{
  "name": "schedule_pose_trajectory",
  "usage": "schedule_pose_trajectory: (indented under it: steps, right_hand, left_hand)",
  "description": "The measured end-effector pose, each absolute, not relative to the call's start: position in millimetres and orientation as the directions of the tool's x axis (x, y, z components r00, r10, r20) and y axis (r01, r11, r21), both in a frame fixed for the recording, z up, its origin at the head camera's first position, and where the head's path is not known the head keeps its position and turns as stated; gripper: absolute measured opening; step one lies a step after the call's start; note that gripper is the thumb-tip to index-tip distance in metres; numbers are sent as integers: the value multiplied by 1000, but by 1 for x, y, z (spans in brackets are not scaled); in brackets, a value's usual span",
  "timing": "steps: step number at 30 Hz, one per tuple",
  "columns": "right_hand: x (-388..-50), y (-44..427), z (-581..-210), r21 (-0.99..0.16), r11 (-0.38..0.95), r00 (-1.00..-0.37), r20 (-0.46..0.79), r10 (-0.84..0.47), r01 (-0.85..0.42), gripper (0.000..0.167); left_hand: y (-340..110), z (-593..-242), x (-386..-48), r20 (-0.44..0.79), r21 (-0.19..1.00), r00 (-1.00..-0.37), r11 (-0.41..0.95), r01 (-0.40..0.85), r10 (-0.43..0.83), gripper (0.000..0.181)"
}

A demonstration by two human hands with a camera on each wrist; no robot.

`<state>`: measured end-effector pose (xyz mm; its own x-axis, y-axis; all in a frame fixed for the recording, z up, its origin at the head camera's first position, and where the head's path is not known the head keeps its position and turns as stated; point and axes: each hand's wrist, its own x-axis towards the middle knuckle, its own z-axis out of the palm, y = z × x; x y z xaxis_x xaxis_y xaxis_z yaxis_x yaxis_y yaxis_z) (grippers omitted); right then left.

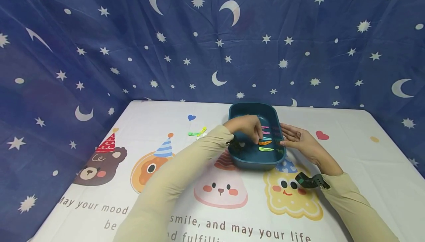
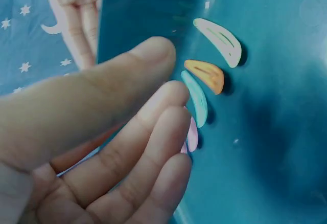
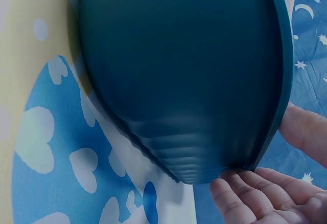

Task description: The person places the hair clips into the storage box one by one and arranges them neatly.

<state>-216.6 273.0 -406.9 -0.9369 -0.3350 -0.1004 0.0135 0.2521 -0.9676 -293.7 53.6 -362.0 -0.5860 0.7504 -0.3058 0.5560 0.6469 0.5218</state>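
A dark teal plastic bin (image 1: 254, 165) stands on the table. Along its right side lies a row of snap hair clips: a yellow-green clip (image 1: 266, 149), an orange clip (image 1: 265, 143), a blue clip (image 2: 196, 98) and two pink ones, partly hidden by fingers in the left wrist view. My left hand (image 1: 247, 127) reaches into the bin, its fingertips close to the blue and orange clips. Nothing shows between thumb and fingers. Outside the right wall, my right hand (image 1: 303, 142) touches the bin with fairly straight fingers, the thumb (image 3: 306, 132) by the rim.
Left of the bin, a green clip (image 1: 193, 134) and a yellow clip (image 1: 203, 130) lie on the white printed tablecloth (image 1: 372, 183), beside something white partly behind my left sleeve. A blue star-and-moon curtain (image 1: 199, 76) hangs behind the table.
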Motion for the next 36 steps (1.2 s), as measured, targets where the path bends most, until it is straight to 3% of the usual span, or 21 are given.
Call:
schedule_pose_trajectory:
  steps: [7,15,36]
  right_hand:
    - [-216,273,-407,-969,248,-938,-96,-333,12,72]
    - [-215,272,-405,-967,256,-941,-103,-324,18,74]
    - [-215,271,-405,-964,267,-944,-97,-314,11,73]
  left_hand:
    - [35,-350,-294,-277,631,-554,584,511,785,28]
    - [14,-342,-299,-249,695,-562,550,464,789,33]
    - [-62,-338,-301,-147,730,-618,506,459,772,31]
